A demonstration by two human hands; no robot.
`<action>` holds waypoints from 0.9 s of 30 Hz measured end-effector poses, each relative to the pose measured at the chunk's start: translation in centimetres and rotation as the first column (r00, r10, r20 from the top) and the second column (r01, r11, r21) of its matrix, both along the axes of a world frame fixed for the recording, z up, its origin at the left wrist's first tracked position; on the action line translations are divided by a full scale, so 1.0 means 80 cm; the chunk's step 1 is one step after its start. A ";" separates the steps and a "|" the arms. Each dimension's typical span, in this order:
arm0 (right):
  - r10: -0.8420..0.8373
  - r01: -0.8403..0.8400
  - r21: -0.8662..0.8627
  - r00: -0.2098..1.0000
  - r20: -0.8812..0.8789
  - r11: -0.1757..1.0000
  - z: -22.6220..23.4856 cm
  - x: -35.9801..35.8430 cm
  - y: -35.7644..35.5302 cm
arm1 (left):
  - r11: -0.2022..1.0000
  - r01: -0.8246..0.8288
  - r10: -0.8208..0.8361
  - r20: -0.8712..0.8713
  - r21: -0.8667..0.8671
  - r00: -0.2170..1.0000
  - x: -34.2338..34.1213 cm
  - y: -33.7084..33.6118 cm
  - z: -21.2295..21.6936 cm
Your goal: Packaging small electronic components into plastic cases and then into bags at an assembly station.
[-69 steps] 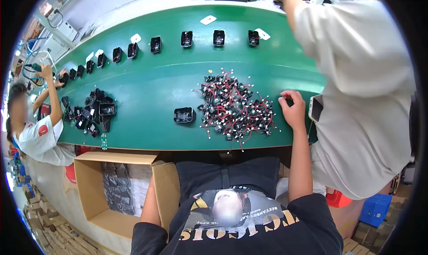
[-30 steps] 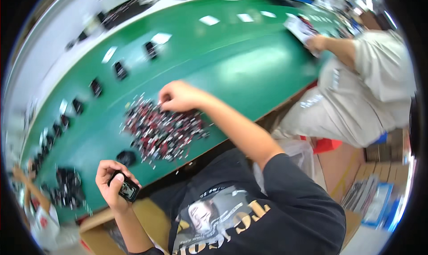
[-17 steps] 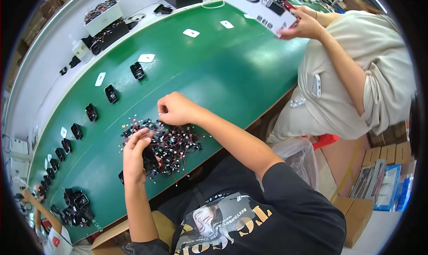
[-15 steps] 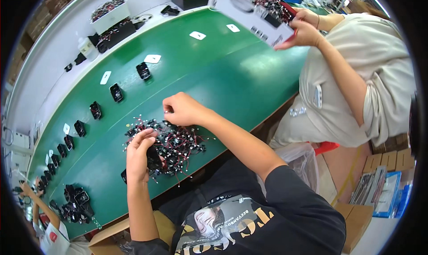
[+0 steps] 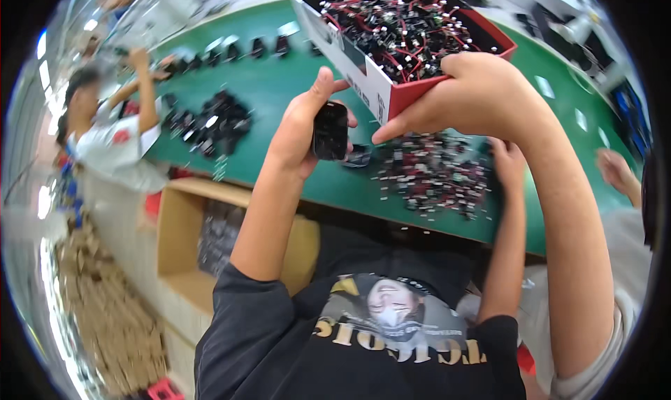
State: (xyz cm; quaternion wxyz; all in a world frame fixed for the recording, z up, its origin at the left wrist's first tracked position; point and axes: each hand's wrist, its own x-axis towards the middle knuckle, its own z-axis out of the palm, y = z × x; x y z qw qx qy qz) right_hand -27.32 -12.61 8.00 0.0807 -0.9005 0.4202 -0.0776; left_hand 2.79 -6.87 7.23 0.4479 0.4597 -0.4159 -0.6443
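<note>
The left hand (image 5: 295,129) curls its fingers round a black housing (image 5: 330,133), left of the pile of wired parts (image 5: 437,176) on the green table (image 5: 244,166). The right hand (image 5: 509,161) is at the pile's right edge, finger state unclear. A co-worker's hand (image 5: 472,92) grips a filled red-and-white box (image 5: 407,98), obscuring the pile's far side. A carton (image 5: 178,238) stands near left.

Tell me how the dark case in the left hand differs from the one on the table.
The held case is up in the left hand; the table case lies beside the pile of small parts. The held case looks larger in view, the table case smaller and blurrier. Both look dark.
</note>
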 end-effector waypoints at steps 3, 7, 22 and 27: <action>0.236 -0.235 0.072 0.808 -0.539 0.969 0.115 0.204 0.059 | 0.990 -0.130 0.128 0.030 0.055 0.991 0.068 0.015 -0.010; 0.313 -0.379 -0.029 0.802 -0.508 0.925 0.086 0.252 0.057 | 0.952 -0.292 0.283 0.102 0.092 0.954 0.119 0.027 -0.015; 0.503 -0.667 -0.489 0.745 -0.438 0.562 -0.038 0.371 0.045 | 0.973 -0.223 0.218 0.567 -0.062 0.794 0.162 0.163 -0.109; 0.328 -0.729 -0.579 0.683 -0.652 0.366 -0.044 0.295 0.038 | 0.883 -0.349 0.469 0.642 -0.315 0.606 0.117 0.151 -0.111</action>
